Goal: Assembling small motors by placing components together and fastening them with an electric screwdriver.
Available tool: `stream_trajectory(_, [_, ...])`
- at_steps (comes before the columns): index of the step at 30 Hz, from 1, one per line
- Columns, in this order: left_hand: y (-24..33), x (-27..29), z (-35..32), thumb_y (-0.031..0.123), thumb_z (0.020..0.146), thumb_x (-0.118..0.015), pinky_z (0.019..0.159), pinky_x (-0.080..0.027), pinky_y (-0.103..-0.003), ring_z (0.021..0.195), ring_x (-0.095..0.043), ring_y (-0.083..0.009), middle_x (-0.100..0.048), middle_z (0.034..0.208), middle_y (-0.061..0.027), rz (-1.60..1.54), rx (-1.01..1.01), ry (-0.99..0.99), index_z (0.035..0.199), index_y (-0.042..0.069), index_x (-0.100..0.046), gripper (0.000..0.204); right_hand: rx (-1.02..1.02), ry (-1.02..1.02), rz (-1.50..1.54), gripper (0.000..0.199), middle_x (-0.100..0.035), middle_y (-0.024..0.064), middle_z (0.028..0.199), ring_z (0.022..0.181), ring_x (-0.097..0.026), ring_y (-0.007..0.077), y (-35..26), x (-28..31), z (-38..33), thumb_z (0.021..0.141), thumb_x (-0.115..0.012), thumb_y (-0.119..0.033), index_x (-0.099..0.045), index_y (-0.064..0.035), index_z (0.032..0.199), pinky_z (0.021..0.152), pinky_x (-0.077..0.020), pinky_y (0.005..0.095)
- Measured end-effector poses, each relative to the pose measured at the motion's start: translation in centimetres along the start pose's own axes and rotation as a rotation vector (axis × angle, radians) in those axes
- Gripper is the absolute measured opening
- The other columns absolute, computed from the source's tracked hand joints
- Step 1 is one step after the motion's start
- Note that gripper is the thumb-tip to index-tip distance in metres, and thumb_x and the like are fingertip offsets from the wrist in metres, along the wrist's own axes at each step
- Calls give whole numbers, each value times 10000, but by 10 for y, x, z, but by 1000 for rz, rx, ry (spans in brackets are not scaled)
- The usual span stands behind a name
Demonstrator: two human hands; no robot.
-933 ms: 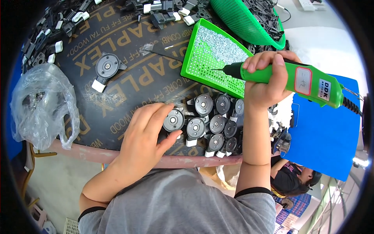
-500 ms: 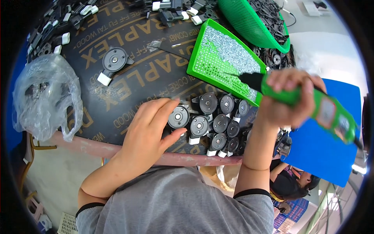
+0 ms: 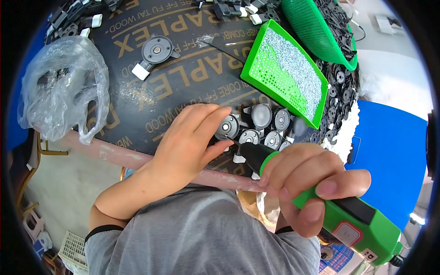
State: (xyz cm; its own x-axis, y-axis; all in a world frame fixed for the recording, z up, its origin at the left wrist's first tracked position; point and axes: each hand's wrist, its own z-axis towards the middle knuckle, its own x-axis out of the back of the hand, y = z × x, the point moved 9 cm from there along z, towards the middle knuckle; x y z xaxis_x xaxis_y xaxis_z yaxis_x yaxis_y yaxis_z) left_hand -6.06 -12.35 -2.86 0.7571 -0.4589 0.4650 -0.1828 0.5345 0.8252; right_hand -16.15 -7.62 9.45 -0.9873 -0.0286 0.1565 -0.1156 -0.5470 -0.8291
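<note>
My left hand [image 3: 188, 137] is closed around a round black plastic part [image 3: 228, 126], fingers on its far side and thumb on its near side. In my right hand [image 3: 316, 183] is a green electric screwdriver [image 3: 366, 229] with a black nose. Its tip points left and reaches the held part; whether it touches a screw is too small to tell. Several similar round parts [image 3: 261, 115] with white ends stand in rows just right of my left hand, some hidden behind the screwdriver and right hand.
A green perforated tray [image 3: 253, 54] holds many small silvery screws [image 3: 293, 52]. Behind it stands a green basket [image 3: 307, 32] of black parts. One round part [image 3: 157, 49] lies apart at the left, near a clear plastic bag [image 3: 59, 87]. A blue panel [image 3: 389, 151] is at the right.
My right hand has brought the screwdriver from the screw tray down and left to the part in my left hand. My left hand keeps its hold. The whole view has shifted slightly.
</note>
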Motion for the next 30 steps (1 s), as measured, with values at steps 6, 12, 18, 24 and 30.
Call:
stream_trajectory(6, [1,1,2,82,740,-797,903,-491,-427,1049,-574,-361,-589,1143,-156,15,6,0,1244,2,-567,560,-55,-198,54,237,-540,91,707,531,-555,193,6,-10,14,956,-612,-129,-399,-68,1039,484,-520,344])
stream_trajectory(12, [-2,-2,0,90,747,-791,876,-495,-426,1024,-577,-355,-592,1114,-147,2,23,-7,1227,1,-577,533,-198,276,-31,240,-524,80,694,536,-524,199,14,3,-7,984,-610,-218,-420,-102,1075,489,-494,356])
stream_trajectory(18, [7,3,6,128,752,-789,1023,-442,-462,1200,-534,-364,-560,1281,-161,181,17,-79,1309,17,-560,613,33,161,93,190,-527,68,758,575,-531,198,-22,26,4,1005,-548,-230,-453,-102,1108,521,-491,351])
stream_trajectory(24, [-12,88,43,60,936,-560,1144,-332,-426,1414,-392,-349,-445,1517,-127,692,19,9,1421,49,-511,488,87,555,-4,144,-513,80,713,566,-522,186,7,109,10,999,-498,-155,-466,-53,1095,532,-501,339])
stream_trajectory(30, [-30,65,39,-14,945,-520,1075,-408,-364,1287,-527,-342,-527,1427,-152,471,106,-108,1372,22,-550,429,102,601,-63,187,-544,101,672,530,-548,176,48,131,4,962,-525,15,-438,-1,1126,516,-512,331])
